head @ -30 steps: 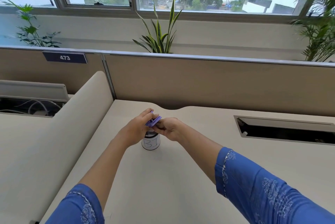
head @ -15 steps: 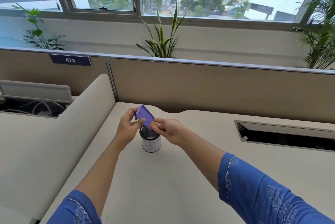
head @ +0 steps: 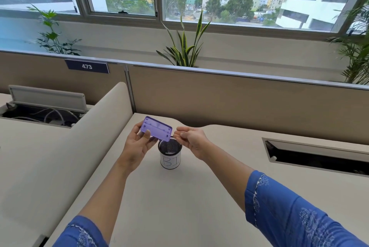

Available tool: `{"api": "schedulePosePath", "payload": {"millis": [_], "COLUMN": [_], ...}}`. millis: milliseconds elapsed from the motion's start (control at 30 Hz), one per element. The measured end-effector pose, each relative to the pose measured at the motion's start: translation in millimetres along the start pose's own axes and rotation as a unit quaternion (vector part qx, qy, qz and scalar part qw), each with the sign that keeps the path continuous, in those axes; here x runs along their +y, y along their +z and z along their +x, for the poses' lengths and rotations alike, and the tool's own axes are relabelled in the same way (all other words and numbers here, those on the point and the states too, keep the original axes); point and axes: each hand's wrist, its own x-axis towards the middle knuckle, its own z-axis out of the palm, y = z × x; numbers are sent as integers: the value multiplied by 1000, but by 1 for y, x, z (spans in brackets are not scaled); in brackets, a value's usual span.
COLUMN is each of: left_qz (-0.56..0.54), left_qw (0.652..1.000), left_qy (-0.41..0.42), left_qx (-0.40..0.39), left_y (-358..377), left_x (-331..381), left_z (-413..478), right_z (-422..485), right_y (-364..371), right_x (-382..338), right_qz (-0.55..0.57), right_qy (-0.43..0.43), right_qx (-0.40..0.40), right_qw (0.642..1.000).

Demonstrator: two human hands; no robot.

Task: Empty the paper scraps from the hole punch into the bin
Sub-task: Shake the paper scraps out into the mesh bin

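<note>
A purple hole punch (head: 156,128) is held in my left hand (head: 137,146), tilted so that its flat underside faces me. It hovers just above and to the left of the bin (head: 170,162), a small black mesh cup with a white label reading "BI". My right hand (head: 191,139) is beside the punch's right corner, a small gap away, over the bin's right rim. Its fingers are loosely curled, thumb and forefinger apart, with nothing seen in them. Something pale lies at the bottom of the bin.
The bin stands on a beige desk (head: 179,206). A curved divider (head: 95,126) rises on the left and a partition panel (head: 239,102) at the back. A cable slot (head: 319,156) is cut into the desk on the right. An open cable tray (head: 44,110) sits at far left.
My left hand has lifted the punch off the bin's mouth and turned its underside up towards me. My right hand has let go of the punch's corner and drawn slightly right.
</note>
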Motion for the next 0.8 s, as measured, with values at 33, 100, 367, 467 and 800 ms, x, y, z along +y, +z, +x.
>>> {"api": "schedulePosePath", "payload": {"millis": [33,100,367,467,800], "left_qz": [-4,-5,43,116,341], "left_qw": [1000,1000,999,991,935], "left_qy": [2,4,25,53,92], "left_qx": [-4,-12,-4,35,21], "left_y": [0,-1,5,10,27], "left_x": [-1,-2,-6,-9,-28], "left_z": [0,0,5,9,15], "right_z": [1,1,0,2,5], "right_y": [0,1,6,5,1], "right_x": [1,2,3,5,13], "right_qz": [-2,-11,-50,-43,-133], "right_qy": [-1,-4,13,21,-9], "right_qx": [-2,-11,-27,-12,-41], "right_qw": [1000,1000,998,999,990]}}
